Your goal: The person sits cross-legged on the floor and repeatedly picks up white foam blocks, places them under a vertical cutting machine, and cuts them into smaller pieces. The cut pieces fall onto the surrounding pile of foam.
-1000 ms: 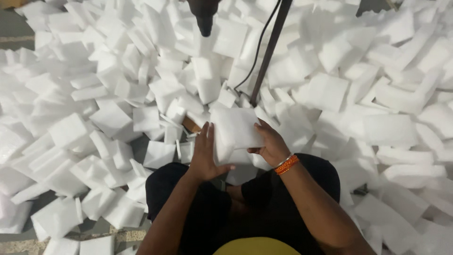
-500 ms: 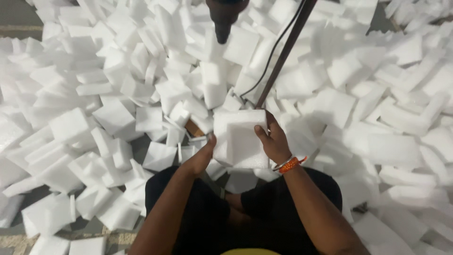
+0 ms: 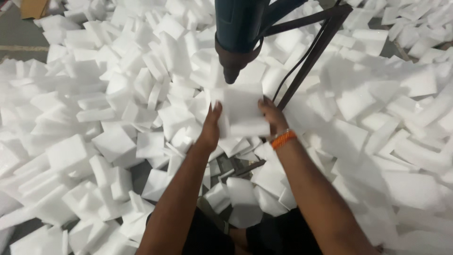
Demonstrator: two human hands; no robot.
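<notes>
A white rectangular foam block (image 3: 241,111) is held up between both my hands in the head view. My left hand (image 3: 210,127) grips its left edge and my right hand (image 3: 272,115), with an orange band at the wrist, grips its right edge. Directly above the block hangs a dark blue power tool (image 3: 238,33) with a dark nozzle pointing down, its tip almost touching the block's top edge. A dark metal bar (image 3: 309,59) slants from the tool's mount down behind my right hand.
Loose white foam blocks (image 3: 113,141) of many sizes lie heaped all around, left, right and far. A patch of grey floor (image 3: 19,33) shows at top left. My dark-clothed lap (image 3: 207,236) is at the bottom, with small foam pieces by it.
Both hands have raised the foam block from near my lap up toward the hanging tool's nozzle. The view has tilted, so the tool now looms larger at the top.
</notes>
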